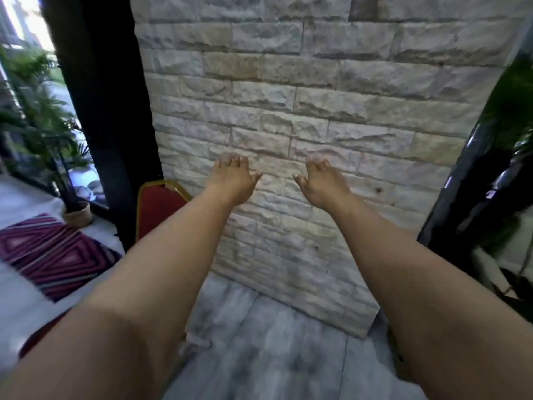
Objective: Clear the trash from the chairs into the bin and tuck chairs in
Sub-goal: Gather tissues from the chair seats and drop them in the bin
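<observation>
At frame centre, your left hand [234, 180] and right hand [322, 181] are stretched forward side by side, backs up, fingers straight and loosely spread, thumbs pointing toward each other across a gap. Neither hand holds anything. Both sit in front of a pale stone-block wall [302, 90] that fills the middle and top of the view; whether the fingertips touch it cannot be told.

Left of centre, just under your left forearm, the back of a red chair [157, 206] with a gold frame shows, standing against a black pillar [106, 111] beside the wall. Only its upper part is visible; the seat is hidden, so trash on it cannot be judged.

Lower left: a striped purple and red rug [52, 255] lies on the pale floor [274, 342]. Above it, a potted plant [43, 125] stands in a woven basket [78, 216] by the window. Far right edge: dark foliage [510, 111], blurred.
</observation>
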{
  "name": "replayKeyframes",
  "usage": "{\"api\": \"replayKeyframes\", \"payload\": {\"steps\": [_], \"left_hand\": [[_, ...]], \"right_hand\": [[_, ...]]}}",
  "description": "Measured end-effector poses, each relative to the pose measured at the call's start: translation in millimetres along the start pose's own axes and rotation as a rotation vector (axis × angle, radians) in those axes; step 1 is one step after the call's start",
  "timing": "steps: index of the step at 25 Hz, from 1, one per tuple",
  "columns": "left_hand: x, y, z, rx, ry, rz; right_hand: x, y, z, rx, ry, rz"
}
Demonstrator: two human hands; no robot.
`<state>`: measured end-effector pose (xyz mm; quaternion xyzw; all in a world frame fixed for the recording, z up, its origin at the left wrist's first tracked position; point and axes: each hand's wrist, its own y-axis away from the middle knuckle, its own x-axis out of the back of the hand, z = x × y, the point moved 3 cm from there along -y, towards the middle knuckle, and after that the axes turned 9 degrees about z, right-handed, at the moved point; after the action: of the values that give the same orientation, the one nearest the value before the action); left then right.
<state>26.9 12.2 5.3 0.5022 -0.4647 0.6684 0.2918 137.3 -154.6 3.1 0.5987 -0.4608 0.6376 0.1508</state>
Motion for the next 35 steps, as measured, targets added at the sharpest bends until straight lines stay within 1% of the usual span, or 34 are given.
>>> {"api": "replayKeyframes", "payload": {"steps": [4,7,11,15,19,21,23,27,30,35], "left_hand": [[-30,44,-53,0.093,-0.118,-0.068],[-52,84,-83,0.185,-0.093,-0.089],[-75,146,-122,0.408,-0.109,-0.118],[-96,222,-140,0.662,-0.113,-0.121],[-109,307,-132,0.942,-0.122,-0.158],[-114,362,-124,1.095,-0.147,-0.187],[-117,413,-109,1.209,-0.161,-0.207],[-117,509,-73,1.437,-0.169,-0.175],[-116,589,-39,1.639,-0.155,-0.121],[-111,701,15,1.911,-0.164,-0.068]], "right_hand": [[-55,22,-45,0.112,-0.059,-0.128],[-95,38,-79,0.216,-0.115,-0.166],[-142,60,-130,0.419,-0.167,-0.263],[-179,94,-177,0.623,-0.243,-0.375],[-205,148,-214,0.860,-0.256,-0.444],[-212,186,-238,0.994,-0.273,-0.520],[-214,225,-254,1.117,-0.296,-0.586],[-207,306,-278,1.375,-0.325,-0.669],[-196,375,-300,1.575,-0.315,-0.672],[-180,499,-317,1.777,-0.306,-0.719]]}}
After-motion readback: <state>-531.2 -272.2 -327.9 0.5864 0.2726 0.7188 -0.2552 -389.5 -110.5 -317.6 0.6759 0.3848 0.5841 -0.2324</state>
